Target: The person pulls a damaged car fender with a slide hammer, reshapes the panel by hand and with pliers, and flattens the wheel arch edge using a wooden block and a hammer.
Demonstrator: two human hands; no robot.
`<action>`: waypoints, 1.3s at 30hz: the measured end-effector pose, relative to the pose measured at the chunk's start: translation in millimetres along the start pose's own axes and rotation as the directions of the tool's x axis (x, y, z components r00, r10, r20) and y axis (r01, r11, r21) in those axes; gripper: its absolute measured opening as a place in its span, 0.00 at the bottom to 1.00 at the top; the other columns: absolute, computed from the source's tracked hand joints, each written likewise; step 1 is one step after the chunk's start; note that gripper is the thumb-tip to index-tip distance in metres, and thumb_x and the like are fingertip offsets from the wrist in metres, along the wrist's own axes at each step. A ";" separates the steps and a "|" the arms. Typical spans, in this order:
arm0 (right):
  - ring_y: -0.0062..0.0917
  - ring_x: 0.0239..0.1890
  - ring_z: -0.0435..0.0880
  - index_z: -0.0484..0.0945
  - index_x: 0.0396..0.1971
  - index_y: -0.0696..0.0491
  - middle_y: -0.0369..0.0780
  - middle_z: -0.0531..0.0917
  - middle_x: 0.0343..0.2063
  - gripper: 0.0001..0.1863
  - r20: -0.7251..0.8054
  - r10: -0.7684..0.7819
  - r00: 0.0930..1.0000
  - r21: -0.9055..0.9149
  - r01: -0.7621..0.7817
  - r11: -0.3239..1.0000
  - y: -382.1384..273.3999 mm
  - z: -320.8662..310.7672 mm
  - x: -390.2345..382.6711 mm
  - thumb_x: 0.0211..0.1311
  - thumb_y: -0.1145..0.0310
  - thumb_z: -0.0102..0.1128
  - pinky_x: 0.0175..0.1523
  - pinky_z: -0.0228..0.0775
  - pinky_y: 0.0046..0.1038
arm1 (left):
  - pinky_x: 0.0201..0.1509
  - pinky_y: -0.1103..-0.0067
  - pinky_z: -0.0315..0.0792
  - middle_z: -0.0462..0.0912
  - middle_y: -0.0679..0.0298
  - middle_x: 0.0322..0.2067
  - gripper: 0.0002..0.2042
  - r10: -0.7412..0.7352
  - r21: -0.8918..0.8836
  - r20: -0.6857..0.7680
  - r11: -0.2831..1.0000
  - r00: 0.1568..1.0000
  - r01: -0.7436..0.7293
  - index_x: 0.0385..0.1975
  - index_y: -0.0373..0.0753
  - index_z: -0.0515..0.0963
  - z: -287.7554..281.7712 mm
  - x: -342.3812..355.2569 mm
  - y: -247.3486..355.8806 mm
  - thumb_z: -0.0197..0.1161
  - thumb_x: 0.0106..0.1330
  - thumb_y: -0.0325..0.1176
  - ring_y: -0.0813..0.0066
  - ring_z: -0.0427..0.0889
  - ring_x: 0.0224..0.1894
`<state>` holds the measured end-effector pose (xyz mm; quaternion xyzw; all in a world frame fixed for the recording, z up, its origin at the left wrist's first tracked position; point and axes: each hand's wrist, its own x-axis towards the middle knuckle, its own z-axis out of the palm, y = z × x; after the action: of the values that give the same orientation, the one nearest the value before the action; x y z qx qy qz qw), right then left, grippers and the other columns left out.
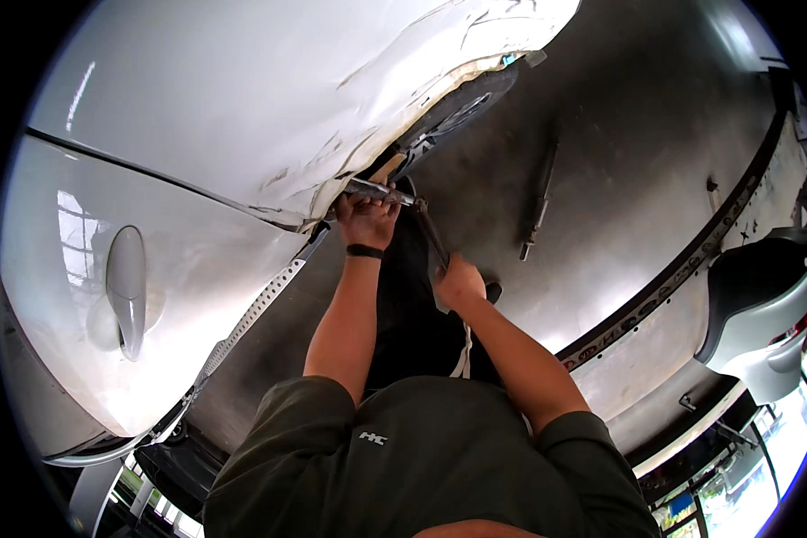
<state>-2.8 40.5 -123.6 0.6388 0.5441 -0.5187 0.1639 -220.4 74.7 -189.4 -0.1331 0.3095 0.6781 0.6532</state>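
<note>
My left hand (366,220), with a dark band at its wrist, is closed around a shiny metal rod (381,191) beside the lower edge of the white car's dented body panel (332,117). The rod's inner end is hidden behind that edge. At its outer end, a dark bar-shaped handle (432,233) joins it at an angle, like a socket wrench; the exact kind is unclear. My right hand (462,282) grips this handle's near end. A tan piece (387,169) shows just beyond my left fingers, and a wheel (466,103) lies farther along the panel.
A long metal bar (540,211) lies on the grey floor to the right. Past it runs a dark raised rail with holes (641,312). A silver-grey car part (767,309) is at far right. On the left are a door handle (127,291) and a perforated strip (255,309).
</note>
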 end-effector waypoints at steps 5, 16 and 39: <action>0.51 0.45 0.81 0.70 0.45 0.60 0.56 0.82 0.39 0.18 -0.011 -0.058 0.998 -0.012 0.058 0.998 1.2 -3.0 -4.0 0.66 0.60 0.53 0.51 0.74 0.46 | 0.61 0.66 0.66 0.84 0.62 0.44 0.26 0.112 0.079 -0.200 0.992 0.973 -0.098 0.41 0.43 0.81 -17.6 12.3 -4.7 0.51 0.65 0.61 0.65 0.78 0.54; 0.51 0.46 0.81 0.72 0.45 0.60 0.55 0.82 0.40 0.19 0.000 -0.072 0.997 -0.025 0.072 0.997 -7.7 -8.0 -15.8 0.65 0.59 0.55 0.52 0.73 0.45 | 0.60 0.64 0.66 0.81 0.61 0.48 0.24 0.144 0.114 -0.279 0.987 0.950 -0.116 0.43 0.47 0.77 6.5 7.0 -2.5 0.49 0.67 0.61 0.60 0.76 0.54; 0.50 0.46 0.80 0.74 0.42 0.59 0.55 0.82 0.39 0.18 0.013 -0.023 1.000 0.086 0.021 0.996 -16.2 -14.1 -10.5 0.62 0.59 0.56 0.52 0.72 0.45 | 0.50 0.72 0.74 0.84 0.65 0.41 0.24 0.240 0.127 -0.357 0.970 0.903 -0.208 0.42 0.46 0.78 23.8 13.0 -11.1 0.55 0.64 0.61 0.68 0.80 0.45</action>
<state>-8.6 51.7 -103.2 0.6357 0.5271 -0.5477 0.1344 -205.8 98.7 -181.3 -0.1935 0.4689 0.6975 0.5061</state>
